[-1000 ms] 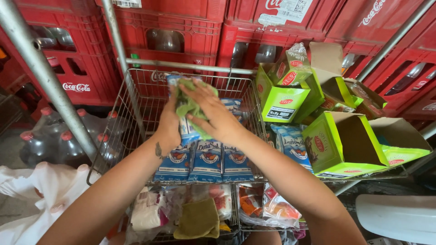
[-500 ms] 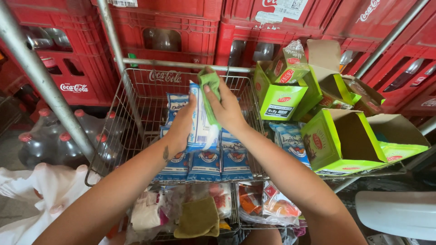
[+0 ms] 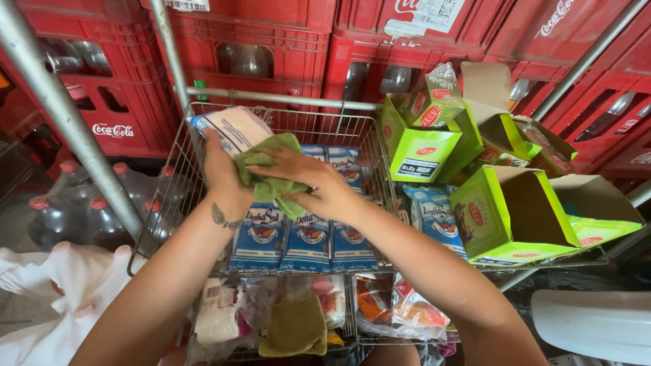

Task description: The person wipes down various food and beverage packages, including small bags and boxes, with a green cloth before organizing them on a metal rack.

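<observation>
Nearest, bottom edge: lower wire shelf (image 3: 352,332) crammed with crumpled plastic packets, contents hard to make out; olive folded cloth (image 3: 295,329) lying on top, orange-and-white packet (image 3: 410,312) to its right. Forearms cut off by the bottom of the frame. White plastic bag (image 3: 47,305) at lower left, only partly in view; white curved object (image 3: 597,325) at lower right, cut off, kind unclear.

Middle: wire basket (image 3: 173,183) holding a row of blue-and-white bags (image 3: 305,244) standing upright side by side, more of them behind, partly hidden by the hands. Left hand (image 3: 224,173) gripping a white bag (image 3: 234,129) lifted above the row, fingers wrapped around its far side and hidden, thumb side toward the camera. Right hand (image 3: 315,183) pressing a green cloth (image 3: 271,176) against that white bag, fingers held together and laid flat over the cloth; lower part of the cloth hanging over the blue bags.

Right of the basket: open lime-green cardboard boxes (image 3: 515,217), the nearest one tipped, inside shadowed and apparently bare; further boxes overlapping, contents not readable. Another blue-and-white bag (image 3: 434,217) wedged between basket and boxes.

Left, under the grey metal pole (image 3: 61,115): red-capped plastic bottles (image 3: 88,210), dim, count unclear.

Far: stacked red crates (image 3: 258,47) with glass bottles inside, visible only through the openings.
</observation>
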